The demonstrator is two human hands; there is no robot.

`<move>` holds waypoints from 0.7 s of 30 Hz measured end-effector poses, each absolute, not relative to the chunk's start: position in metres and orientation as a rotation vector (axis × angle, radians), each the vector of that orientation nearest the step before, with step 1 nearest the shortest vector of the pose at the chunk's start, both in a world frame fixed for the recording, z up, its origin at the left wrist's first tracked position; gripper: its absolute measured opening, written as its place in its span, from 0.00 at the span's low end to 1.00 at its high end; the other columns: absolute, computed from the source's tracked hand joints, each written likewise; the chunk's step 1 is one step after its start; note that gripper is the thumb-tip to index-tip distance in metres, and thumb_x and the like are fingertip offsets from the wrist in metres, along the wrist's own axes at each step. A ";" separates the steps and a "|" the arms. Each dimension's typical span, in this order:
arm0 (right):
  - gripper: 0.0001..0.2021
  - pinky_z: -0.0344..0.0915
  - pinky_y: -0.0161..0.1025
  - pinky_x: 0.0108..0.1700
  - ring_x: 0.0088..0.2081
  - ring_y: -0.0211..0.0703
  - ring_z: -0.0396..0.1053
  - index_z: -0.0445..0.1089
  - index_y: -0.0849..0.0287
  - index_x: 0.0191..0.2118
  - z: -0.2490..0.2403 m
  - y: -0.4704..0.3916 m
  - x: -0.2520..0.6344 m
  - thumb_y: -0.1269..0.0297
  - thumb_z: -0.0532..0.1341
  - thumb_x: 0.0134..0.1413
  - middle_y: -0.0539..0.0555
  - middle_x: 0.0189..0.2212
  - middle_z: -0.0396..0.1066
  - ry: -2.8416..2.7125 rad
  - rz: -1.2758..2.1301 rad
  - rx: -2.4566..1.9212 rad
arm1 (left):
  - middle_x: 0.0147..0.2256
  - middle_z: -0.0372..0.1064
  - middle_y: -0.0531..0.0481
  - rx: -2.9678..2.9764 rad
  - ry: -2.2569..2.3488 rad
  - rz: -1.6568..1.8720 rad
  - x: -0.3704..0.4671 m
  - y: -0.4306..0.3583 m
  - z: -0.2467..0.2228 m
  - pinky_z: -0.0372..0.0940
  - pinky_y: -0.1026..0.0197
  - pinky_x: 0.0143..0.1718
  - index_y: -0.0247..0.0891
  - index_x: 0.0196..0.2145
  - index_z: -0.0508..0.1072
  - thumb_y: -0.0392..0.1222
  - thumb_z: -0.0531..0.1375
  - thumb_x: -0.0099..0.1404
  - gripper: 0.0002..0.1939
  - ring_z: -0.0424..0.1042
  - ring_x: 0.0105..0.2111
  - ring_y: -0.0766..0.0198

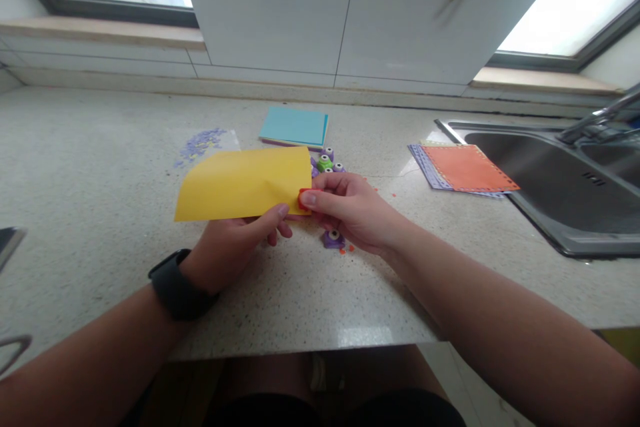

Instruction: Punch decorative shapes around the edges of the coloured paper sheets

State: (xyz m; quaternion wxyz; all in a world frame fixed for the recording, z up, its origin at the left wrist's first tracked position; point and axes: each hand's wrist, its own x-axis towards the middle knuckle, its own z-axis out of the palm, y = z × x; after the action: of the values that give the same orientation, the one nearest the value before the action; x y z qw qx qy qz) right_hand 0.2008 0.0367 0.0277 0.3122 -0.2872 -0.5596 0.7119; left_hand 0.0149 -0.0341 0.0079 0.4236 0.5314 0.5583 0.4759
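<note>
A yellow sheet of paper [235, 180] is held above the counter, its left end bending down. My left hand [245, 233] supports it from below, thumb on the lower edge, fingers mostly hidden underneath. At the sheet's right edge my right hand [345, 207] is closed on a small red craft punch [304, 199], which sits over the paper's edge. Just behind the right hand stand several purple punches and a green punch [325, 163]. Another purple punch [333, 238] lies below that hand, beside small orange paper bits [343, 251].
A stack of blue paper [294, 125] lies at the back. Purple and yellow paper bits [201, 145] are scattered to its left. Orange and lilac sheets with punched edges [467, 167] rest beside the metal sink [545, 207]. The counter's front edge [310, 352] runs near my legs.
</note>
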 end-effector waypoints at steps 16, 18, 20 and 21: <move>0.19 0.50 0.32 0.22 0.21 0.32 0.58 0.64 0.58 0.27 0.027 0.035 0.200 0.53 0.73 0.46 0.45 0.20 0.65 -1.486 1.826 -0.785 | 0.23 0.75 0.51 1.337 1.353 1.231 0.016 -0.034 0.009 0.68 0.61 0.26 0.42 0.26 0.78 0.50 0.64 0.64 0.13 0.70 0.22 0.62; 0.19 0.51 0.32 0.23 0.22 0.32 0.59 0.64 0.58 0.28 0.027 0.034 0.200 0.53 0.73 0.46 0.46 0.22 0.66 -1.496 1.810 -0.780 | 0.23 0.75 0.51 1.334 1.343 1.232 0.016 -0.035 0.009 0.67 0.60 0.27 0.42 0.25 0.78 0.50 0.64 0.64 0.14 0.69 0.23 0.62; 0.20 0.52 0.33 0.24 0.23 0.32 0.59 0.64 0.58 0.28 0.028 0.034 0.200 0.53 0.73 0.47 0.46 0.23 0.67 -1.502 1.798 -0.769 | 0.24 0.74 0.51 1.329 1.309 1.235 0.015 -0.035 0.008 0.67 0.61 0.28 0.41 0.25 0.77 0.51 0.64 0.64 0.14 0.70 0.24 0.62; 0.20 0.52 0.33 0.24 0.23 0.32 0.60 0.64 0.58 0.29 0.029 0.033 0.199 0.53 0.73 0.47 0.47 0.24 0.68 -1.506 1.794 -0.758 | 0.24 0.74 0.52 1.325 1.288 1.238 0.015 -0.035 0.008 0.67 0.61 0.29 0.41 0.25 0.77 0.51 0.64 0.65 0.14 0.69 0.25 0.63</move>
State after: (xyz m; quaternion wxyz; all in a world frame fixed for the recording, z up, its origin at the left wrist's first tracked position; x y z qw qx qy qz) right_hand 0.1995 0.0331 0.0288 0.3330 -0.2904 -0.5768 0.6871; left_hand 0.0152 -0.0349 0.0076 0.4430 0.5341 0.5191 0.4990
